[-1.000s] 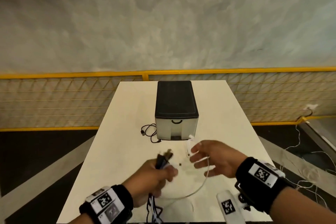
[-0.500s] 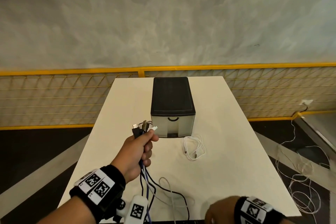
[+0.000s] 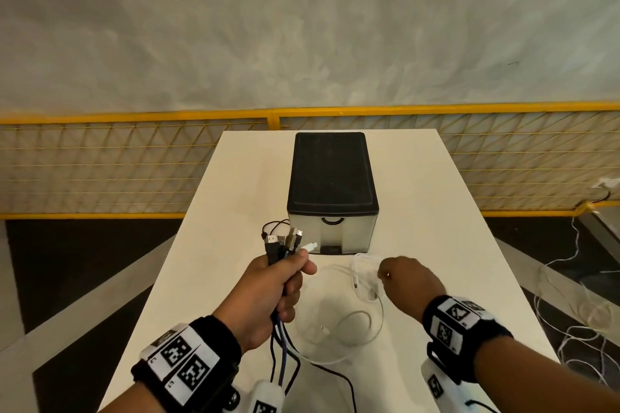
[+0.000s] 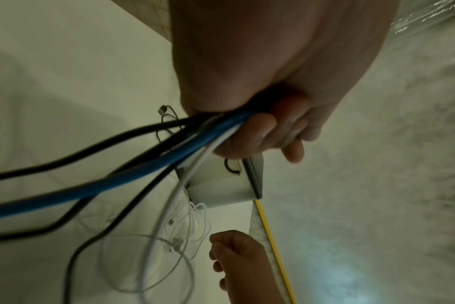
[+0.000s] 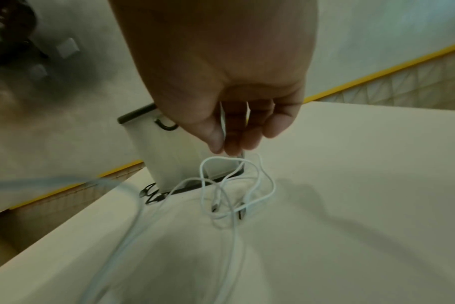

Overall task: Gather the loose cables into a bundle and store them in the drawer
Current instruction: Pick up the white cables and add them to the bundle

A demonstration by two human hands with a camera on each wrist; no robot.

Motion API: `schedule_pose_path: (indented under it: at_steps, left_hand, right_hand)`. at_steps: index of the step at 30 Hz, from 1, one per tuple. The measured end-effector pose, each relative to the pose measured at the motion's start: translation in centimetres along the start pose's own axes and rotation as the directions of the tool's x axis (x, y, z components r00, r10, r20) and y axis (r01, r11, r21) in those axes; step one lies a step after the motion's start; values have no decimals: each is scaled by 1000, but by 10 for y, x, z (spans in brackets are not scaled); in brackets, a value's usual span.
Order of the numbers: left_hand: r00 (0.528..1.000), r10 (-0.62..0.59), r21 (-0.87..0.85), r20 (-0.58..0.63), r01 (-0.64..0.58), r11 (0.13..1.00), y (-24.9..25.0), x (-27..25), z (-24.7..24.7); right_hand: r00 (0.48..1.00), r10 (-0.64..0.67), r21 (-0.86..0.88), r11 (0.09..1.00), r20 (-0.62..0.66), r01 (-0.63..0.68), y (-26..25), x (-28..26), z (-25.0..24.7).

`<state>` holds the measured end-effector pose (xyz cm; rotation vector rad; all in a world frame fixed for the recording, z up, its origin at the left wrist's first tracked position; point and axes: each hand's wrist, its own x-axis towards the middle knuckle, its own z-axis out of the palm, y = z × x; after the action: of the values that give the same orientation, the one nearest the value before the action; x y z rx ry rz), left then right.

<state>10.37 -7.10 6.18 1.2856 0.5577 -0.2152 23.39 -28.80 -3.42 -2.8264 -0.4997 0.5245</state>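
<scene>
My left hand (image 3: 285,282) grips a bundle of cables (image 3: 283,245) upright in a fist, the plugs sticking out above it. Black, blue and white cords (image 4: 148,156) trail from the left hand (image 4: 260,127) over the table's near edge. My right hand (image 3: 385,275) pinches a small white cable coil (image 3: 364,278) just in front of the drawer unit (image 3: 332,191). In the right wrist view a strand runs between thumb and fingers (image 5: 221,135) and the white cable coil (image 5: 234,185) hangs down to the tabletop. The drawer (image 3: 335,235) is closed. A thin black cable (image 3: 273,228) lies left of the unit.
The white table (image 3: 436,211) is narrow, with edges close on both sides. A yellow mesh fence (image 3: 134,164) runs behind it. Thin white wires (image 3: 577,312) lie tangled on the floor to the right. A white cord loop (image 3: 355,329) lies between my hands.
My right hand came up from the near table edge to the white coil by the drawer and now pinches it. My left hand keeps holding the bundle in much the same place.
</scene>
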Motion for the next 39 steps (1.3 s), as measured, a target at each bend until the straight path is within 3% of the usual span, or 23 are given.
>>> schedule_pose_path:
  at_steps: [2,6,9,13,17,20,22,25,29,35,39]
  left_hand:
    - [994,-96,81,56,91,992,5,-5,-9]
    - [937,-337,251,96,305,919,11,-15,-39]
    - [947,-318,170,35,308,936,7,-8,-50]
    - [960,-280,66,10,278,958,0,4,-39]
    - [958,-287,55,12,286,957,-3,10,-26]
    - [965,-261,36,10,261,965,0,13,-18]
    - [981,-193,10,3,193,981,5,14,-15]
    - [998,-17,-27,-58,15,1000,12,13,-10]
    - [980,153,-8,-126,-155,988,27,12,2]
    - [972,206,-54,-117,-213,976,46,13,35]
    - [941,293,-17,-167,-300,954,49,6,57]
  right_hand:
    - [999,-9,39,999,-43,11,3,13,1]
    - [987,-45,96,994,-157,61,6,36,-1]
    - [995,-85,35,996,-48,87,6,45,0]
    - [949,-227,-277,918,217,283,3,37,10]
    - [933,-234,-401,854,275,333,2,31,17]
    - [916,-278,-395,837,291,379,9,31,26]
    - [919,-291,-259,897,267,359,11,33,23]
    - [914,-347,156,935,211,319,8,30,-3]
    - [950,-308,535,794,-57,290,-11,10,-62]
    - [945,-198,796,510,-259,325,-51,-28,-112]
    - [930,-262,735,573,-257,364,-74,-50,-118]
